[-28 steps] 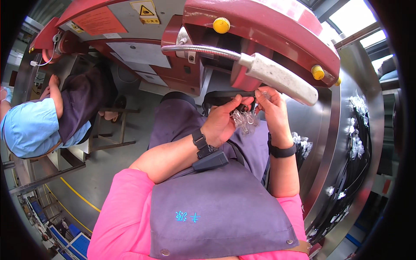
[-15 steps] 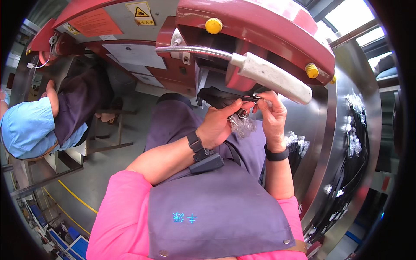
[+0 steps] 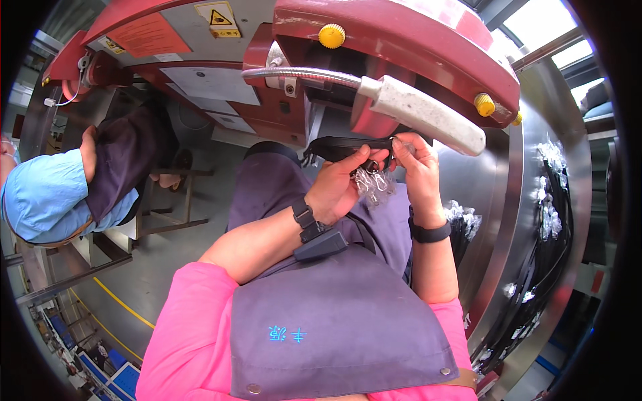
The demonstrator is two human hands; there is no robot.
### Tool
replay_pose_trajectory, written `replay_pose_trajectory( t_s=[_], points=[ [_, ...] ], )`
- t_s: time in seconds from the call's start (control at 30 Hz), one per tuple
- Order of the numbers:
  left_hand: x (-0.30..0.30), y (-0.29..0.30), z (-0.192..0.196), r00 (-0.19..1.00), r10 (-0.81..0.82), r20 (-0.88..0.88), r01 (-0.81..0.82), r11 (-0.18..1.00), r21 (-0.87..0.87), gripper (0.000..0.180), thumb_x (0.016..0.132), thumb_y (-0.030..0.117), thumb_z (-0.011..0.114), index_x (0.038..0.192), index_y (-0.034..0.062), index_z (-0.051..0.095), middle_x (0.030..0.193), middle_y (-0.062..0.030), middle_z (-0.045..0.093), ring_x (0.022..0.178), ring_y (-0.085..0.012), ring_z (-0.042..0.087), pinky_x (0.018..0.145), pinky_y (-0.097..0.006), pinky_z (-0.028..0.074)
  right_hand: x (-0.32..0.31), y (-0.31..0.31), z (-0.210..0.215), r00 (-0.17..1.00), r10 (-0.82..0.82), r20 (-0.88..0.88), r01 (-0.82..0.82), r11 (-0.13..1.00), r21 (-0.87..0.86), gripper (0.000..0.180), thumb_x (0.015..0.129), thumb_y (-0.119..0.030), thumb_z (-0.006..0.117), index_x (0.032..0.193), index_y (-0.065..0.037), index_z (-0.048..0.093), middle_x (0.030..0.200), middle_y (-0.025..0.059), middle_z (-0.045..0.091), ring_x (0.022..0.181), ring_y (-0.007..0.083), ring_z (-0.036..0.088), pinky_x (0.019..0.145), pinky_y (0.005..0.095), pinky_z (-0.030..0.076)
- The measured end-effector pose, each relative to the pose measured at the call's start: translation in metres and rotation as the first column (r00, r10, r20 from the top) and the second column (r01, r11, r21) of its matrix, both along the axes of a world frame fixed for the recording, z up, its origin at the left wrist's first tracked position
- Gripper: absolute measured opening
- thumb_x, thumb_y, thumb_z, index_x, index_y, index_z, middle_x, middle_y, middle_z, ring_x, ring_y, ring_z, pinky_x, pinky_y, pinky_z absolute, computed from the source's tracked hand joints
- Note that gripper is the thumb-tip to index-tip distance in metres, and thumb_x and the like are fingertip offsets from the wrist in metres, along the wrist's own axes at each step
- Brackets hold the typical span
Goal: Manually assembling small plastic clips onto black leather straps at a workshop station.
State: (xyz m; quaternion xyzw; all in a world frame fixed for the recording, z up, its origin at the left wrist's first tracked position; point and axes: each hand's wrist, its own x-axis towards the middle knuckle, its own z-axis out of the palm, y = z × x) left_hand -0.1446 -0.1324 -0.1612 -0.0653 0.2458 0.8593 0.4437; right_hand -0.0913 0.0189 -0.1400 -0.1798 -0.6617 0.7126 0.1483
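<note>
A black strap (image 3: pixel 334 148) stretches level between my two hands, just below the red machine. Thumb and fingers of my left hand (image 3: pixel 331 190) are closed on it near its middle. At the strap's right end my right hand (image 3: pixel 420 175) pinches it between thumb and fingertips. Metal fittings in crinkled clear plastic (image 3: pixel 374 187) hang under the strap, between the hands. How the fittings join the strap is hidden by my fingers.
The red machine (image 3: pixel 401 40) with yellow knobs spans the top. A pale elongated lamp-like part (image 3: pixel 428 115) on a flexible metal hose juts close above my right hand. Black straps (image 3: pixel 535 260) with plastic-wrapped ends lie in the metal trough (image 3: pixel 498 220) at right. A person (image 3: pixel 53 194) sits left.
The strap has turned flatter and straighter between my hands. My right fingers have shifted slightly down along its end, and the plastic-wrapped fittings hang more spread out.
</note>
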Motion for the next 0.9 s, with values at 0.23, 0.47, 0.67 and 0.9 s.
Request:
replay_pose_trajectory(
  t_s=[0.23, 0.47, 0.67, 0.9],
  points=[
    [0.000, 0.000, 0.001, 0.999, 0.002, 0.040, -0.002, 1.000, -0.001, 0.029, 0.093, 0.021, 0.059, 0.109, -0.0023, 0.064, 0.102, -0.0083, 0.067, 0.090, -0.0150, 0.061, 0.083, -0.030, 0.050, -0.006, 0.004, -0.001, 1.000, 0.029, 0.009, -0.028, 0.997, -0.071, 0.013, 0.091, -0.011, 0.059, 0.100, -0.002, 0.062, 0.081, 0.0010, 0.061, 0.068, 0.0079, 0.050, 0.062, 0.0235, 0.042],
    [0.000, 0.002, 0.002, 0.997, 0.026, 0.073, -0.026, 1.000, 0.003, 0.027, 0.092, 0.017, 0.061, 0.110, -0.0030, 0.063, 0.101, -0.0093, 0.067, 0.087, -0.0144, 0.061, 0.080, -0.029, 0.051, -0.009, 0.012, -0.007, 0.999, 0.034, 0.013, -0.033, 0.997, -0.074, 0.012, 0.088, -0.008, 0.061, 0.097, 0.000, 0.063, 0.084, 0.0042, 0.062, 0.065, 0.0117, 0.054, 0.055, 0.0262, 0.045],
    [-0.001, 0.002, 0.002, 0.996, 0.036, 0.077, -0.038, 0.999, 0.023, 0.027, 0.092, 0.016, 0.061, 0.110, -0.0034, 0.062, 0.101, -0.0089, 0.067, 0.086, -0.0143, 0.060, 0.079, -0.029, 0.051, -0.012, 0.011, -0.004, 0.997, 0.044, 0.064, -0.038, 0.995, -0.089, 0.013, 0.091, -0.010, 0.058, 0.101, -0.002, 0.061, 0.082, 0.0019, 0.060, 0.067, 0.0091, 0.050, 0.062, 0.0248, 0.044],
    [-0.001, 0.002, 0.005, 0.996, 0.007, 0.086, -0.008, 1.000, 0.008, 0.031, 0.093, 0.019, 0.060, 0.111, -0.0054, 0.062, 0.099, -0.0069, 0.066, 0.085, -0.0124, 0.059, 0.079, -0.028, 0.049, -0.010, 0.012, -0.008, 0.999, 0.025, 0.047, -0.021, 0.997, -0.078, 0.014, 0.091, -0.010, 0.059, 0.102, -0.001, 0.061, 0.081, 0.0021, 0.059, 0.067, 0.0096, 0.050, 0.063, 0.0250, 0.043]
  ],
)
